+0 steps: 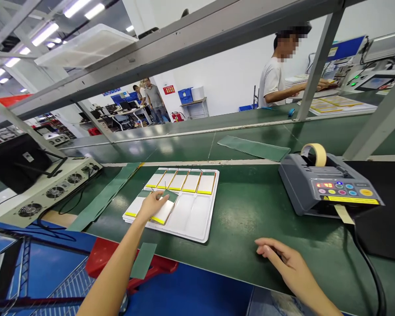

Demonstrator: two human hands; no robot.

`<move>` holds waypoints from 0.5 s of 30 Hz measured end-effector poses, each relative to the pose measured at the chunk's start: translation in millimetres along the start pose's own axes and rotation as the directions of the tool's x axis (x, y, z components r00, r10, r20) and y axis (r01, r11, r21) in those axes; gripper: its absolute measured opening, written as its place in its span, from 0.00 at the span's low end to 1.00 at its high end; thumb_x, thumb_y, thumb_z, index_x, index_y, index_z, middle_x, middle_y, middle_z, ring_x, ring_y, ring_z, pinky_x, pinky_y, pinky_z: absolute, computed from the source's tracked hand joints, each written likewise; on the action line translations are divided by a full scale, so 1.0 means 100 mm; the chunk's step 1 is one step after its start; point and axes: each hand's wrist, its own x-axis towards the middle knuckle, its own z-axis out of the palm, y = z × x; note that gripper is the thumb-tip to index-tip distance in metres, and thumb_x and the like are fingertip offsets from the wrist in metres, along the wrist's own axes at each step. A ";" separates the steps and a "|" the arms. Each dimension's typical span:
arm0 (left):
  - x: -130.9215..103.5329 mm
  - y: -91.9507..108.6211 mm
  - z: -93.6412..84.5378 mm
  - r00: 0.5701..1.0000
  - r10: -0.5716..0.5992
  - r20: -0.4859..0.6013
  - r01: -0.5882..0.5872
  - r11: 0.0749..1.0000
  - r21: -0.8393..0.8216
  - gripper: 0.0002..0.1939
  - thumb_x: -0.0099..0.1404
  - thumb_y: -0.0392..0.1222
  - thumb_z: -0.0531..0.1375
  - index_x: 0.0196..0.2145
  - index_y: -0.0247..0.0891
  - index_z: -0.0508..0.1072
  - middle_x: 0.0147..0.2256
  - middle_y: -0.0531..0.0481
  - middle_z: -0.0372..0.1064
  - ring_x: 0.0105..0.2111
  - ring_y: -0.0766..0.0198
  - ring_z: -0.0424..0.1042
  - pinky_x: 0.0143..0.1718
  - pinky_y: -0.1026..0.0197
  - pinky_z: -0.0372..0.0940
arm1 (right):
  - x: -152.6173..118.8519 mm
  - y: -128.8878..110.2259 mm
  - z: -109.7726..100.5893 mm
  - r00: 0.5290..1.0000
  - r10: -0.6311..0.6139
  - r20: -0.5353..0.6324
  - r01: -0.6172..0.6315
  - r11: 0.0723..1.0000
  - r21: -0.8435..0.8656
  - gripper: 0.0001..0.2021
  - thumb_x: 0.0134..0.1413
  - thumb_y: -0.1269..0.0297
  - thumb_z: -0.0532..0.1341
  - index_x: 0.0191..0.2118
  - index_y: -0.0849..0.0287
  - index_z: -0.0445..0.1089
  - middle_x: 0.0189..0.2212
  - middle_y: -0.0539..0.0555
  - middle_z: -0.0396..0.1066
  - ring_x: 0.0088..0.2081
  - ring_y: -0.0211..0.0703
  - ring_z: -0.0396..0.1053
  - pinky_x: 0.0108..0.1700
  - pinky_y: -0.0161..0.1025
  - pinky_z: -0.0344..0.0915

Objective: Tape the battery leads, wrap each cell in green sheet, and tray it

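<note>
My left hand reaches over a white compartment tray. Its thumb and fingers are closed on the green upper end of a flat white battery cell with a yellow lower edge. That cell lies tilted in the tray's front row. A row of similar cells, with thin dark wires at their tops, fills the back of the tray. My right hand hovers near the table's front edge, loosely curled with its fingers apart and nothing in it. It is nearest to the grey tape dispenser.
The dispenser holds a tape roll, and a tape strip sticks out in front. Green sheets lie left of the tray, another green strip behind. A fan-backed machine stands left. A co-worker is beyond the frame posts.
</note>
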 end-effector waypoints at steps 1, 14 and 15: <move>-0.02 -0.01 0.06 0.999 0.016 -0.049 -0.015 1.000 0.027 0.18 0.64 0.49 0.57 0.48 0.35 0.68 0.47 0.44 0.67 0.45 0.55 0.69 0.46 0.47 0.65 | 0.00 0.00 -0.01 1.000 -0.001 0.005 0.001 1.000 -0.002 0.18 0.54 0.49 0.56 0.40 0.55 0.74 0.33 0.56 0.76 0.38 0.48 0.74 0.43 0.39 0.70; -0.13 -0.05 0.46 0.963 0.269 -0.003 -0.259 0.931 0.258 0.30 0.66 0.55 0.51 0.61 0.39 0.53 0.64 0.42 0.48 0.63 0.48 0.45 0.60 0.37 0.42 | -0.02 -0.03 0.06 0.996 -0.010 -0.084 0.008 0.999 -0.032 0.18 0.53 0.47 0.56 0.36 0.53 0.75 0.30 0.53 0.75 0.35 0.47 0.73 0.39 0.38 0.68; -0.13 -0.05 0.46 0.965 0.264 -0.001 -0.254 0.928 0.272 0.30 0.66 0.55 0.50 0.62 0.39 0.52 0.64 0.42 0.47 0.63 0.49 0.45 0.61 0.38 0.42 | -0.01 -0.03 0.06 0.997 -0.025 -0.068 0.022 0.999 -0.036 0.17 0.53 0.47 0.56 0.36 0.53 0.75 0.31 0.53 0.75 0.35 0.47 0.73 0.39 0.38 0.67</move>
